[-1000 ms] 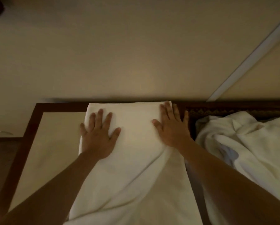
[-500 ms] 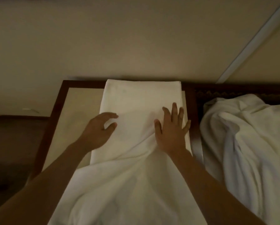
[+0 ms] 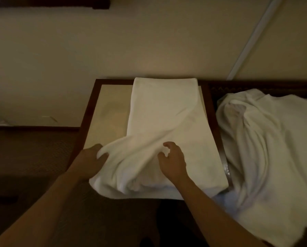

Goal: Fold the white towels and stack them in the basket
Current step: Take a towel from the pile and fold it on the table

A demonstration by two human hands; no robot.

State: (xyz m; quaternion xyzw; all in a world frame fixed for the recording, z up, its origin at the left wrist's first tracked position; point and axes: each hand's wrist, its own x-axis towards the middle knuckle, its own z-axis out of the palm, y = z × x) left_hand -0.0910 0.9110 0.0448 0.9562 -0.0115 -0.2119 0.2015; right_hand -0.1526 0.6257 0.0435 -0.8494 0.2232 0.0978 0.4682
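— What are your hands doing?

— My left hand is gripping the near left edge of the white towel, the cloth bunching over my fingers and thumb. My right hand is resting on the same towel near its middle, fingers curling down into a raised fold; whether it is actually pinching the cloth I cannot tell.

— And how is the towel lying?

— It is stretching away from me in a long strip on the pale top of the table, its far end sitting flat and square against the dark wooden rim. The near end is rumpling up between my hands and hanging slightly over the near edge.

— Anything beside it?

— A heap of white towels is lying loose to the right, just beyond the table's dark frame, spilling toward me. A beige wall is rising behind the far edge.
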